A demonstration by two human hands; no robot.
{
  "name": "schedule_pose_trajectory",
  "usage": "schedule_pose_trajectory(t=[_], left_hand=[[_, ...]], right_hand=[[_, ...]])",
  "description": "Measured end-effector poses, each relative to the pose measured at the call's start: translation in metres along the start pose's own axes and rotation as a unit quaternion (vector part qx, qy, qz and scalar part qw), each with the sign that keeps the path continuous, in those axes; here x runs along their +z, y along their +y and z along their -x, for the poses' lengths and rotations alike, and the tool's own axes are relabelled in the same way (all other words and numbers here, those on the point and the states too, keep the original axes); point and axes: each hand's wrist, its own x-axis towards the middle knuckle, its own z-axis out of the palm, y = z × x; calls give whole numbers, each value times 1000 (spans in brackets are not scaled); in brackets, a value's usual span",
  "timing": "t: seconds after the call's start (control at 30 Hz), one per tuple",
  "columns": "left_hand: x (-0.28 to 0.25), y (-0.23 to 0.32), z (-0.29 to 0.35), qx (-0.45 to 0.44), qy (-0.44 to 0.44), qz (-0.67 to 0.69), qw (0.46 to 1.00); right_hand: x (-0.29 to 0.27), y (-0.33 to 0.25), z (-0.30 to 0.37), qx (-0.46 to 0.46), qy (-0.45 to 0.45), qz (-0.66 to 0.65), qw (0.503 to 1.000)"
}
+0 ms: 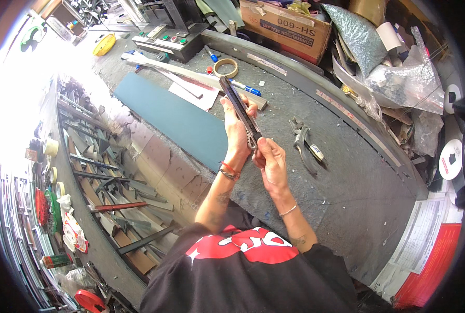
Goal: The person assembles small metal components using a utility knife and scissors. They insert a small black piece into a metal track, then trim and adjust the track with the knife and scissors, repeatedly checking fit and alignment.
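In front of my chest, both hands hold a long, narrow black bar-shaped tool (237,103) with a slot along its length, tilted up and to the left; its exact kind is unclear. My left hand (235,130) wraps around its middle, with the thumb along one side. Closed in a pinch, my right hand (271,160) grips its lower end beside a small shiny metal part. To the right, a pliers-like hand tool (301,140) with pale and dark handles lies on the grey bench (357,193). Left of my hands is a flat blue-grey panel (164,115).
Beyond my hands lie a tape roll (236,69), a blue marker (250,90) and white paper (203,100). A cardboard box (284,32) and plastic scraps crowd the far right. A machine with buttons (169,44) stands far off. At left, a rack holds many metal offcuts (120,207).
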Motion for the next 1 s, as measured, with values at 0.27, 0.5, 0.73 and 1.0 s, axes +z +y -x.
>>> schedule_pose_trajectory(t=[0.27,0.5,0.73,1.0], left_hand=[[-2,-5,3,-62,43,-14,997],[-21,-10,-1,-71,16,-65,995],[-18,-4,9,-97,-33,-87,991],[-22,-2,31,-164,-3,-41,986]], right_hand=[[11,5,14,-37,72,16,997],[0,6,12,-35,18,138,990],[-13,4,19,-49,-68,128,988],[3,9,33,-40,-35,87,995]])
